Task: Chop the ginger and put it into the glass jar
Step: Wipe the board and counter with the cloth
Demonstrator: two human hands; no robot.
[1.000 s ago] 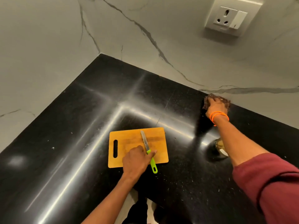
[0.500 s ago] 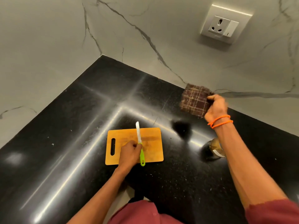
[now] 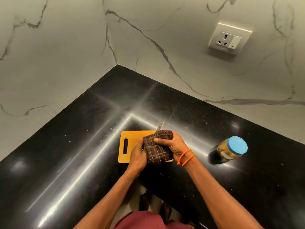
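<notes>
**Over the cutting board, both hands close around a cloth-wrapped knife**

Above the wooden cutting board (image 3: 132, 142), the right hand (image 3: 173, 145) grips a folded brown checked cloth (image 3: 156, 150), thumb pressed across its top face and fingers curled round its far side. Out of the cloth's upper end, just beyond that thumb, pokes the tip of the knife (image 3: 159, 127), its blade angled up and away from the person. The left hand (image 3: 137, 156) sits right against the cloth's near-left edge with fingers curled inward; the knife handle it would be holding is hidden by the cloth and hand, so what its fingers close on cannot be told for certain.

Well off to the right of the clasped hands, the glass jar (image 3: 231, 150) stands on the black countertop (image 3: 74, 146), blue lid on, yellowish contents showing through the glass. No loose ginger shows on the board; the part of it left of the hands, with its handle slot, is bare wood.

Two orange bands (image 3: 186, 157) circle the right wrist. A wall socket (image 3: 229, 40) sits in the marbled wall far above the grip
</notes>
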